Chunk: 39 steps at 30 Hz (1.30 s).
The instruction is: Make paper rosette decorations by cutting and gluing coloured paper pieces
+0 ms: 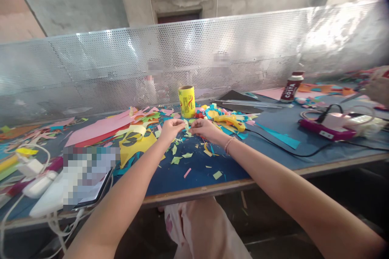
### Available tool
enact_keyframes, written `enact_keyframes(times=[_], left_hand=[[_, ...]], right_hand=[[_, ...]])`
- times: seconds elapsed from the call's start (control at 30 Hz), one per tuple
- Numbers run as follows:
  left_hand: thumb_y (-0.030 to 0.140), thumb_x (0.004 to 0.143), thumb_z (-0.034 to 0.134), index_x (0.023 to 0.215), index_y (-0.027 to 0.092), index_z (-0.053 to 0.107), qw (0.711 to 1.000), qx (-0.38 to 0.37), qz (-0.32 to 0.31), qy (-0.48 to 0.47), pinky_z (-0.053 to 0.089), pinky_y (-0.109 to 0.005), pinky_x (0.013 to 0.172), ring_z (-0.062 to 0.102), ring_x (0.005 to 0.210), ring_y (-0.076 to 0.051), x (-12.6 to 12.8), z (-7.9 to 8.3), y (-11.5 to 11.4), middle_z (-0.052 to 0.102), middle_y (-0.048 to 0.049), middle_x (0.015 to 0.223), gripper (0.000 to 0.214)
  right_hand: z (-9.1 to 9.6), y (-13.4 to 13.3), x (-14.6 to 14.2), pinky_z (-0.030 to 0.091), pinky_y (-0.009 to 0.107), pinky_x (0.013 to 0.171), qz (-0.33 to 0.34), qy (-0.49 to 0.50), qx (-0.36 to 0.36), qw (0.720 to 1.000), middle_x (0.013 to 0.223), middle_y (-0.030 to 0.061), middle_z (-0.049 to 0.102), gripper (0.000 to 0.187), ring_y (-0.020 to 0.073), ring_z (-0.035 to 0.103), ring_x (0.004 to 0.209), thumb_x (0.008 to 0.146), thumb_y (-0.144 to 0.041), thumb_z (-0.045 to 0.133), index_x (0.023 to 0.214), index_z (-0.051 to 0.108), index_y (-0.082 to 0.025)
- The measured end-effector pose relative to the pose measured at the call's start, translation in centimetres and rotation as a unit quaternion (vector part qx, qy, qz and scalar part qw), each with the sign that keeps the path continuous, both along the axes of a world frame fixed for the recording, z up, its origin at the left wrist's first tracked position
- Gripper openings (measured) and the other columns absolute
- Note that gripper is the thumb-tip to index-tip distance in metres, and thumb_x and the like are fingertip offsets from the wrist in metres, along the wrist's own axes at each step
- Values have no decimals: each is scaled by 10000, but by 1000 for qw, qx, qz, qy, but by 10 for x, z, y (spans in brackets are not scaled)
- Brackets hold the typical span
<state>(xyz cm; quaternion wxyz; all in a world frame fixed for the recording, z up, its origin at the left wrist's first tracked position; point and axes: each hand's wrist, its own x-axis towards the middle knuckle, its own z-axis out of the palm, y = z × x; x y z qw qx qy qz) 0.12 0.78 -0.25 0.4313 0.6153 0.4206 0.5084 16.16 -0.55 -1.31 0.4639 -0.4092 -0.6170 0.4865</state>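
Note:
My left hand (172,130) and my right hand (205,129) meet over the middle of the table, fingers pinched. Between their fingertips is a small pale green piece of paper (186,126), which both appear to grip; its exact shape is too small to make out. Just behind them stands an upright yellow tube (187,102). To the right of my right hand lies a yellow hot glue gun (230,122) with a black cord. Paper scraps (177,159) are strewn around and below my hands. A cut yellow sheet (135,147) lies beside my left forearm.
Pink sheets (103,128) lie at left, near a tablet (97,184) and white cables. A purple power strip (326,130) and a Costa bottle (291,87) stand at right. A perforated metal screen (121,73) borders the back. Another person's hand (377,87) shows at far right.

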Motion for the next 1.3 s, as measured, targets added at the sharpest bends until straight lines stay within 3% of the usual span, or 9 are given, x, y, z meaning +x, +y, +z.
enact_keyframes(times=[0.97, 1.3], left_hand=[[332, 582, 677, 708, 145, 628, 1000, 18, 1, -2, 479, -276, 649, 584, 631, -133, 0, -8, 6, 638, -37, 682, 231], [328, 618, 652, 703, 147, 631, 995, 71, 25, 71, 482, -280, 660, 614, 676, -166, -1, -4, 1, 668, -59, 710, 201]], right_hand=[[2, -3, -2, 338, 190, 440, 5, 37, -21, 999, 552, -42, 518, 304, 56, 471, 482, 518, -238, 749, 651, 487, -158], [3, -4, -1, 349, 181, 460, 21, 50, -44, 998, 532, -56, 497, 326, 50, 474, 488, 503, -229, 759, 648, 476, -157]])
